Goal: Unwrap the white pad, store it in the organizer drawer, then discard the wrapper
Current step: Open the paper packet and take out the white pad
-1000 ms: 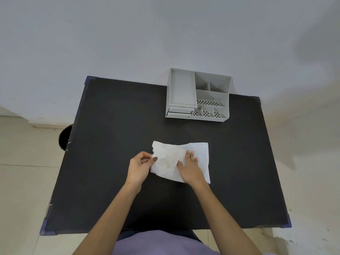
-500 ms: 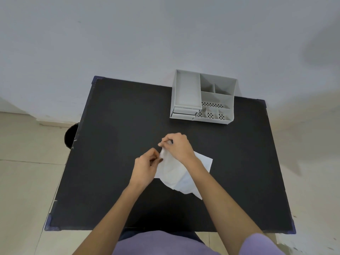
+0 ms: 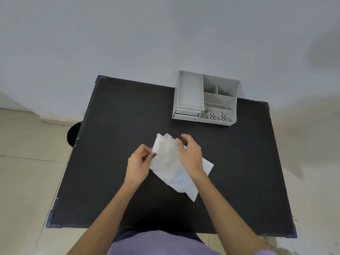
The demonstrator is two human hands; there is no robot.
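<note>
A thin white wrapper (image 3: 176,173) lies spread on the black table (image 3: 114,115), its left part lifted. A white pad (image 3: 159,146) shows at the wrapper's upper left end. My left hand (image 3: 138,165) pinches the left edge of the wrapper and pad. My right hand (image 3: 191,153) hovers over the wrapper's right side with its fingers apart, slightly blurred. The grey organizer (image 3: 206,97) stands at the table's far right, with its small drawers (image 3: 186,114) at the front left, shut.
A dark round bin (image 3: 72,134) sits on the tiled floor beside the table's left edge. A pale wall rises behind the table. My purple-clad lap is at the bottom of the view.
My right hand let go of the wrapper's top and opened. The left part of the wrapper rose and the pad came into view at its upper end.
</note>
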